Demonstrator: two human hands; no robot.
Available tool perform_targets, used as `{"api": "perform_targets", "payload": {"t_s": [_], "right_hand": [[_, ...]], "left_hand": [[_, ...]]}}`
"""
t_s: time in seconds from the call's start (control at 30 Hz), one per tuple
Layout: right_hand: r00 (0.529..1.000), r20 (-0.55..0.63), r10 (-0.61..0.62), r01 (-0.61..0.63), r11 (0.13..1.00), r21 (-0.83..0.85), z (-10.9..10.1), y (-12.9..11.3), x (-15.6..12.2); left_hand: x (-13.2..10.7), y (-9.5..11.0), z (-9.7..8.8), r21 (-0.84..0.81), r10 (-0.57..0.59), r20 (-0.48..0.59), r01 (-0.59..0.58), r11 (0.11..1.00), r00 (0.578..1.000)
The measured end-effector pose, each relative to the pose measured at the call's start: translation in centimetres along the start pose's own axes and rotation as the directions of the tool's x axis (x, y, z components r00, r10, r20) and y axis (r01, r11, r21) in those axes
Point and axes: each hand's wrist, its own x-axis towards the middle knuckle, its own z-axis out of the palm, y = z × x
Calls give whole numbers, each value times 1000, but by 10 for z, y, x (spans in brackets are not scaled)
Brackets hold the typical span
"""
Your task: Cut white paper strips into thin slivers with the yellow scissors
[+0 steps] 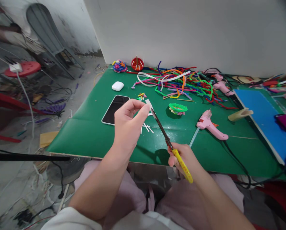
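Observation:
My left hand (131,119) pinches a small white strip (148,103) between thumb and fingertips. In my right hand (183,156) is a pair of scissors (163,131) with yellow handles, its dark blades pointing up and left. The blade tips meet the strip right beside my left thumb. Several thin white cut pieces (146,127) lie on the green table below the blades. Just right of the blades sits a small cup shape of green pipe cleaner (178,108) with pale pink and yellow underneath. Whether the blades are parted cannot be made out.
A phone (113,110) and a white earbud case (117,86) lie on the left. A pink glue gun (211,124) with its cord is at the right, near a blue board (260,115). Tangled pipe cleaners (181,81) and a red round piece (137,64) line the back.

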Motion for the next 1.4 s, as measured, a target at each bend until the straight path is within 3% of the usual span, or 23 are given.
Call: {"api": "perform_targets", "payload": {"t_s": [0.47, 1.0, 1.4], "right_hand": [[999, -42, -13, 12, 1000, -8, 0, 1, 0], [995, -89, -53, 49, 998, -45, 0, 4, 0], [999, -9, -41, 41, 999, -1, 0, 6, -2]], "left_hand": [[0, 1, -1, 37, -11, 8, 11, 999, 1000], [-1, 3, -2, 81, -27, 134, 16, 997, 991], [0, 4, -4, 85, -21, 150, 8, 996, 988]]}}
